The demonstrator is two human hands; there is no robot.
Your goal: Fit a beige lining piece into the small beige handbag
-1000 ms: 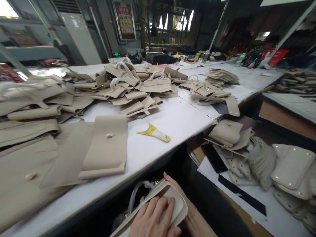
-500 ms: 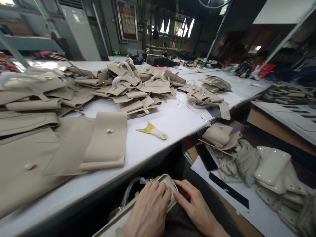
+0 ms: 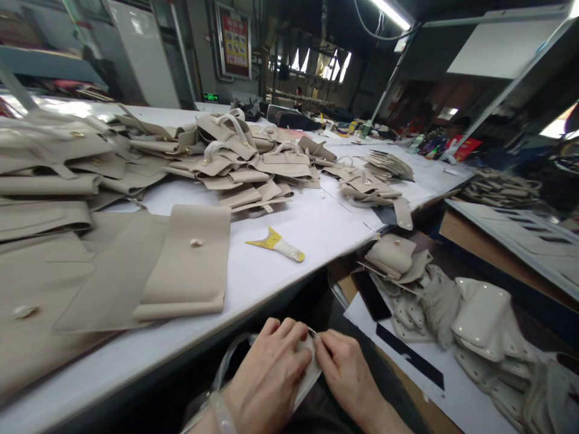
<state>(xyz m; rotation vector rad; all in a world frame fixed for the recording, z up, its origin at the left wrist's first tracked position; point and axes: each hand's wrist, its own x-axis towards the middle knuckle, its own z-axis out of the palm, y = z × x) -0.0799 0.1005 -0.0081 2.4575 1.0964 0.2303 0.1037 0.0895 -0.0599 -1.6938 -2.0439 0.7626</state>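
Note:
Over my lap, below the table edge, lies a pale beige handbag body, mostly covered by my hands. My left hand is closed on it, fingers curled over its upper end. At the right rim of that end, my right hand pinches the edge between thumb and fingers. A handle in clear wrapping loops out to the left of my left hand. The lower part of the bag is hidden by my left hand and forearm.
Flat beige bag panels and piles of bag pieces with handles cover much of the white table. A yellow-and-white forked piece lies near its edge. At right are a phone, a black strip and stacked pale parts.
My right hand has closed from a looser hold into a pinch on the bag's rim. The left hand has shifted slightly, covering more of the bag. The view has turned a little to the right.

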